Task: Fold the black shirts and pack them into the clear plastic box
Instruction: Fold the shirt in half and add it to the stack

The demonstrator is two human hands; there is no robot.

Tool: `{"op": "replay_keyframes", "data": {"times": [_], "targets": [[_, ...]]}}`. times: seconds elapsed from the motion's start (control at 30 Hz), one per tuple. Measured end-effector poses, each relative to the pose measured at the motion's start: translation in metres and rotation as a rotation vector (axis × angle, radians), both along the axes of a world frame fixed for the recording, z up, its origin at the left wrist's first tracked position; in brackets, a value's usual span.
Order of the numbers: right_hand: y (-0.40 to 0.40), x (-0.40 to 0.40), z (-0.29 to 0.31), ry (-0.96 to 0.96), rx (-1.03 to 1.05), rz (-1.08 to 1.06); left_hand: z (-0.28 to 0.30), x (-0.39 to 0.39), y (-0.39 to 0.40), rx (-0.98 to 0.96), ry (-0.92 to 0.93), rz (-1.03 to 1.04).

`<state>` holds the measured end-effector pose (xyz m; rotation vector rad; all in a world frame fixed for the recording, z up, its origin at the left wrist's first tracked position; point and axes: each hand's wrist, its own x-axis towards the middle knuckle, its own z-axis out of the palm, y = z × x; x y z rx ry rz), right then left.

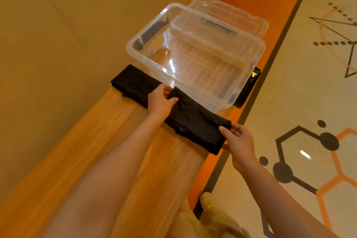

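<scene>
The black shirt (185, 120) lies folded into a long, wrinkled band across the wooden bench (108, 141), just in front of the clear plastic box (154, 67). The left hand (161, 100) pinches a fold near its middle and the right hand (239, 141) pinches its right end. The box looks empty (its lid (241, 19) lies behind it), and a dark object (249, 87) beside the box is half hidden, so I cannot tell what it is.

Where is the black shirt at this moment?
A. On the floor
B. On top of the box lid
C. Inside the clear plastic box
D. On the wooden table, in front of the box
D: the black shirt lies folded on the wooden table, just before the clear plastic box, which holds no shirt.
</scene>
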<state>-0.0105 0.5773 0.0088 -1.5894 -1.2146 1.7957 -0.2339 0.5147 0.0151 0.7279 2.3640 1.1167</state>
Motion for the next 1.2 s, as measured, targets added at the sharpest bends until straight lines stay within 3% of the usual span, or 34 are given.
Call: {"op": "replay_keyframes", "data": {"times": [0.3, 0.37, 0.43, 0.5, 0.57, 0.67, 0.77, 1.0, 1.2], "targets": [[0.008, -0.006, -0.011, -0.125, 0.09, -0.035, -0.019, -0.009, 0.003, -0.012, 0.006, 0.012], [0.004, -0.004, -0.011, -0.274, 0.275, 0.045, -0.021, -0.008, -0.003, -0.015, 0.143, -0.008], [-0.001, -0.001, -0.01, -0.41, 0.572, 0.148, -0.023, -0.003, -0.009, -0.005, 0.421, -0.102], [-0.006, 0.001, -0.01, -0.432, 0.865, 0.31, -0.024, 0.011, -0.015, 0.056, 0.635, -0.26], [-0.01, -0.001, -0.016, -0.46, 1.014, 0.545, -0.027, 0.027, -0.02, 0.07, 0.718, -0.442], [-0.016, -0.008, -0.03, -0.538, 1.03, 0.808, -0.039, 0.041, -0.025, -0.145, 0.661, -0.599], [-0.02, -0.009, -0.046, -0.641, 1.008, 0.911, -0.052, 0.04, -0.027, -0.322, 0.584, -0.635], [-0.018, -0.007, -0.047, -0.672, 1.007, 0.954, -0.049, 0.041, -0.025, -0.456, 0.643, -0.654], [-0.012, 0.0, -0.028, -0.62, 1.034, 1.014, -0.032, 0.057, -0.041, -0.446, 0.723, -0.606]]}}
